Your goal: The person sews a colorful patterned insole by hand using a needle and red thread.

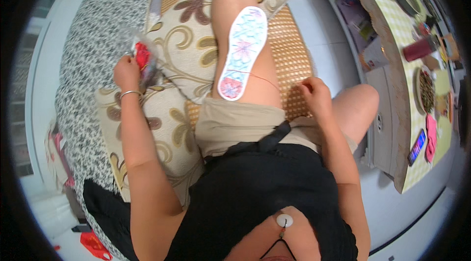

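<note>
A white insole (pixel 248 40) with blue, pink and red stitched patterns lies on my bare thigh, its red heel end toward me. From near that heel a thin red thread (pixel 262 78) trails across the thigh toward my right hand (pixel 316 98). This hand is raised beside the thigh with its fingers pinched together; whatever is between the fingertips is too small to tell. On the left, my left hand (pixel 127 73) is closed on the edge of a clear plastic bag (pixel 153 67). Bright red material (pixel 142 55), seemingly thread, shows inside the bag.
I sit on a patterned cushion cover (pixel 179 40) over a woven mat (pixel 293 48). A speckled bedspread (pixel 88 89) extends at left. At right stands a cabinet with a checked cloth (pixel 387 3), holding a dark red cup (pixel 419 50), a bowl (pixel 426 89) and a phone (pixel 417 147).
</note>
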